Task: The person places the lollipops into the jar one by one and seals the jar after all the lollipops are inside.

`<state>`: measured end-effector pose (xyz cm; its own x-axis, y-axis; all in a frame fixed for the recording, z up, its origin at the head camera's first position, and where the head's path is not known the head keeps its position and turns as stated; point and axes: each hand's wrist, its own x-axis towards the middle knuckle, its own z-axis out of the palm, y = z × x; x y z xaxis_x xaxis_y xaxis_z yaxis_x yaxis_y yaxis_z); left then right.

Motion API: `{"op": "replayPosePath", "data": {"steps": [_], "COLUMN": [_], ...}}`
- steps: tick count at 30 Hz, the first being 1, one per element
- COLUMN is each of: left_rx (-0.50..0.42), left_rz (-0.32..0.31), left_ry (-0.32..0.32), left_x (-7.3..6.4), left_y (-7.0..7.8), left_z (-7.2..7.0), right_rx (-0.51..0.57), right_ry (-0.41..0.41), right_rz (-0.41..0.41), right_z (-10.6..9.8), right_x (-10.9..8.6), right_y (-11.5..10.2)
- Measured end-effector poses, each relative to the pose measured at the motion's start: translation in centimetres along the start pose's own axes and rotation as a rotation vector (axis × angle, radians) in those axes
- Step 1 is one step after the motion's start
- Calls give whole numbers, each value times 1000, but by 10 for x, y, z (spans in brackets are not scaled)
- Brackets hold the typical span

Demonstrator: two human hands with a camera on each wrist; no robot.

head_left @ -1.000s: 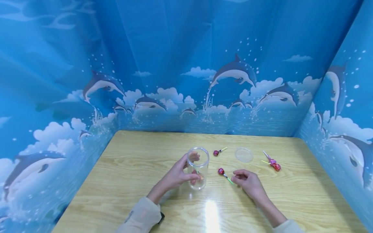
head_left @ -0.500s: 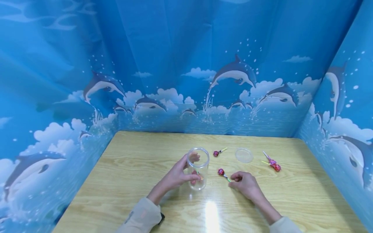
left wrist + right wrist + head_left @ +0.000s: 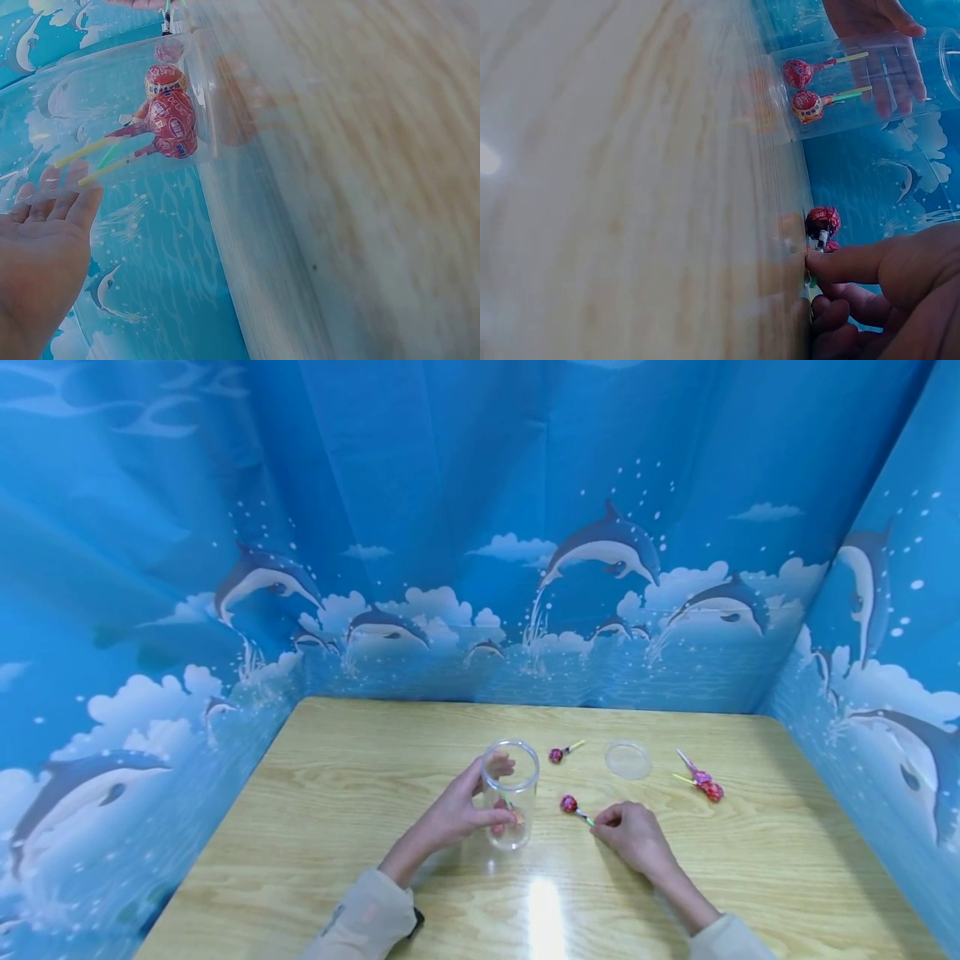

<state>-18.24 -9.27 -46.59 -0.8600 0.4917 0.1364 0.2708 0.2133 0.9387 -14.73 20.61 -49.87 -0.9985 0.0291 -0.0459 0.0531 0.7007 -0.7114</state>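
A tall clear plastic jar (image 3: 512,789) stands upright on the table with its top uncovered. Several red-wrapped lollipops (image 3: 171,120) with yellow and green sticks lie at its bottom. My left hand (image 3: 463,806) holds the jar from the left, thumb in front and fingers behind. To the jar's right, a lollipop (image 3: 569,804) lies on the table, its green stick pinched between thumb and fingertips of my right hand (image 3: 633,837). In the right wrist view, those fingers (image 3: 847,264) hide part of the stick.
Another lollipop (image 3: 556,755) with a yellow stick lies behind the pinched one. A round clear lid (image 3: 628,760) rests flat to its right. Farther right lie two lollipops (image 3: 705,785) side by side. Dolphin-print curtains (image 3: 420,527) enclose the wooden table (image 3: 360,752) at the back and sides.
My right hand has moved slightly left to the lollipop's green stick, and its fingers have closed on it. The left hand and jar have stayed in place.
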Motion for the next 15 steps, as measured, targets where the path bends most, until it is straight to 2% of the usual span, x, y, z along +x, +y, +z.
{"op": "replayPosePath", "data": {"steps": [5,11,15], "left_rx": [-1,0,-3], "left_rz": [5,4,16], "left_ry": [-4,-3,-5], "left_x": [0,0,0], "left_y": [0,0,-1], "left_z": [0,0,0], "right_rx": [71,344,532], "right_ry": [7,-20,-66], "right_rz": [49,177,231], "right_z": [-2,-14,-22], "right_x": [0,1,1], "right_y": [3,11,17]}}
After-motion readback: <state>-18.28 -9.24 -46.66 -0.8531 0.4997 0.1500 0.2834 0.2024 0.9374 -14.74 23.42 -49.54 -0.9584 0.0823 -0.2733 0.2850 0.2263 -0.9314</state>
